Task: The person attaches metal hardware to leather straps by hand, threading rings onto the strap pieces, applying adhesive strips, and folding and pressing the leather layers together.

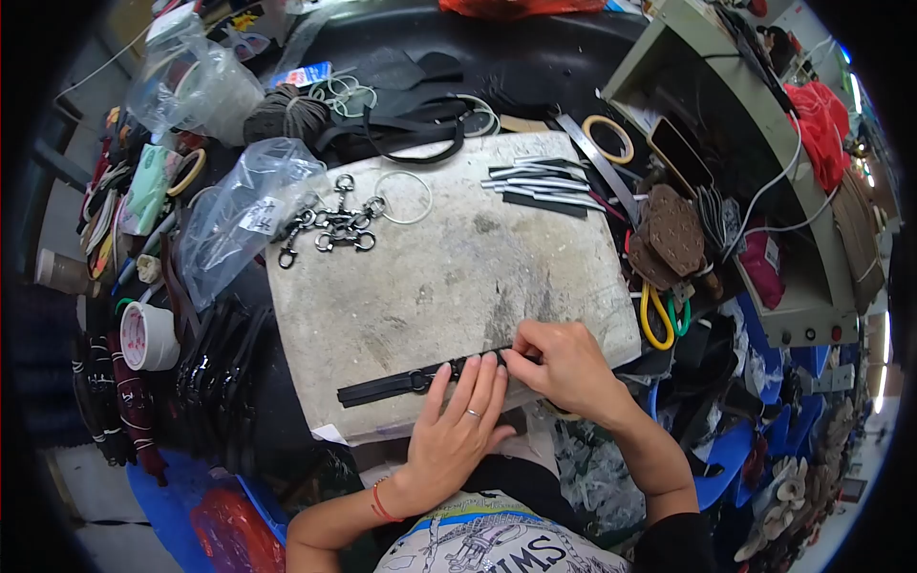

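Observation:
A black strap [377,389] with a dark metal ring fitting [419,381] lies along the near edge of the pale work board [430,296]. My left hand [465,406] rests on the strap with its fingers stretched out flat, pressing it down and covering its middle. Close beside it, my right hand [564,368] is closed in a pinch at the strap's right end, which the fingers partly hide. Several dark metal snap hooks [346,227] are piled at the board's upper left. Short black and white strips [542,185] are heaped at its upper right.
Left of the board are a clear plastic bag [234,205], black straps [229,358] and a white tape roll [150,336]. To the right are yellow-handled scissors [657,320], brown patterned pieces [667,234], a tan tape ring [608,139] and a metal ruler [597,167].

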A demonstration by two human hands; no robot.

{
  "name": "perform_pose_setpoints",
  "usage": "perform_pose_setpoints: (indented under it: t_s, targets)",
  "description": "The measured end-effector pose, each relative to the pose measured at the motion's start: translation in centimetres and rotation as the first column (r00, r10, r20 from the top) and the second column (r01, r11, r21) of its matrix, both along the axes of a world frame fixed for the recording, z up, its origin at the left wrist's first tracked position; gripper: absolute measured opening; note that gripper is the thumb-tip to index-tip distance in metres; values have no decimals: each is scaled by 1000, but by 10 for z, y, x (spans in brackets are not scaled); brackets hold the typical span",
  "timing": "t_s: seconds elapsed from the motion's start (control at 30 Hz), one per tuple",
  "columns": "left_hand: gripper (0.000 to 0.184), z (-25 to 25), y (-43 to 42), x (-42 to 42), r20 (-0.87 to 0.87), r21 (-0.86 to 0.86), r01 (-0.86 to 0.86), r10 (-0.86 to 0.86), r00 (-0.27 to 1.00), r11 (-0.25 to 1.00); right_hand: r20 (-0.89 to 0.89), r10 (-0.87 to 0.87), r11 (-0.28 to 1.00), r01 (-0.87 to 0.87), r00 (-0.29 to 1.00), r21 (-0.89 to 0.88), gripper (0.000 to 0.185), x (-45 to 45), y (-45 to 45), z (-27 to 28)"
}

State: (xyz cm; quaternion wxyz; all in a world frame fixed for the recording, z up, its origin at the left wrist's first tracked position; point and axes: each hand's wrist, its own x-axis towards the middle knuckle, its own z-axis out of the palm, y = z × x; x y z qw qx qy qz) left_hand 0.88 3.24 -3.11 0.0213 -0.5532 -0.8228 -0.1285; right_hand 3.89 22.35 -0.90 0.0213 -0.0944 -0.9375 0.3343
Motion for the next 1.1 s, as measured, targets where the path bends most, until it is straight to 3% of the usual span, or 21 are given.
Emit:
perform_pose_setpoints:
  t_s: [0.1,0.13,0.17,0.23,0.53,0.73,0.83,0.93,1.0,1.03,1.1]
  targets:
    - [71,-1,0,-3,-5,6,1,-1,1000,1000,258,5,991,29,966,-129,31,-1,20,14]
    - [70,-1,0,-4,-11,10,7,-7,1000,1000,495,-55,845,304,867,-439,38,-4,30,22]
    - [69,-3,1,-4,-19,36,-3,3,1000,999,492,12,713,338,870,-614,39,4,45,10]
    - [69,-6,2,-2,-23,66,-5,7,1000,998,483,10,530,405,876,-745,36,11,50,5]
    - [68,-11,13,2,-72,88,-74,81,994,993,463,-81,652,399,883,-645,17,14,39,3]
    - [65,-12,23,6,-66,108,-123,130,989,987,424,-165,719,403,891,-566,19,13,29,7]
    - [62,-10,26,4,-48,115,-125,131,990,986,284,-198,866,303,938,-397,22,15,22,4]
    - [60,0,23,-5,37,130,-84,80,996,988,267,-150,957,207,952,-201,24,18,48,12]
    - [50,14,12,-18,206,183,-57,18,978,981,199,-327,882,374,924,-286,23,27,63,17]
    - [46,11,4,-23,221,218,-114,65,973,969,183,-408,817,448,894,-364,24,31,66,22]
    - [41,1,-9,-26,252,280,-216,146,957,935,147,-433,801,455,889,-391,20,36,64,22]
